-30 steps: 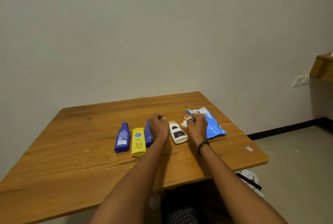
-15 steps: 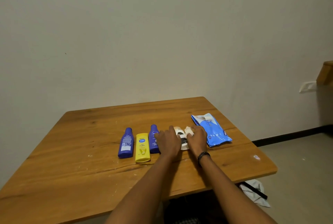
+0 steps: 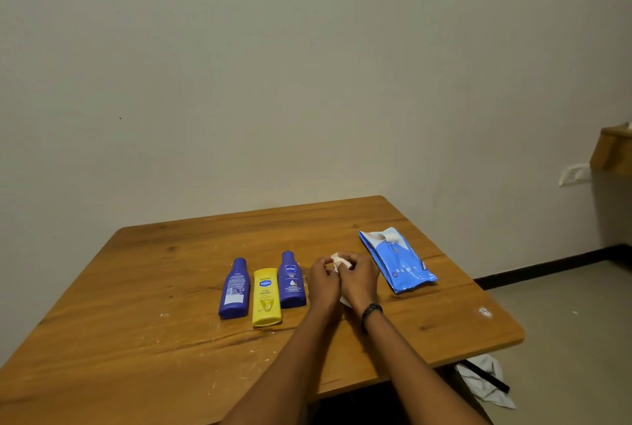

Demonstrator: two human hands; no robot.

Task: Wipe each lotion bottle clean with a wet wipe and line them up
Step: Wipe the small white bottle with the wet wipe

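Note:
Three lotion bottles lie side by side on the wooden table (image 3: 154,349): a blue bottle (image 3: 234,289), a yellow bottle (image 3: 266,298) and a blue Nivea bottle (image 3: 291,282). Just right of them lies a white bottle (image 3: 344,302), almost wholly covered by my hands. My left hand (image 3: 323,282) grips its left side. My right hand (image 3: 360,279) presses a crumpled white wet wipe (image 3: 342,260) onto its far end. A blue pack of wet wipes (image 3: 396,262) lies to the right of my hands.
The table's right edge and near right corner drop off to a grey floor, where a white cloth with a black strap (image 3: 482,380) lies. A wall stands behind the table, with a socket (image 3: 574,173) and a wooden shelf (image 3: 612,151) at the far right.
My hands came together over the white bottle, the right one bringing the wipe from beside the pack. They now cover the bottle more closely. The camera view shifted slightly.

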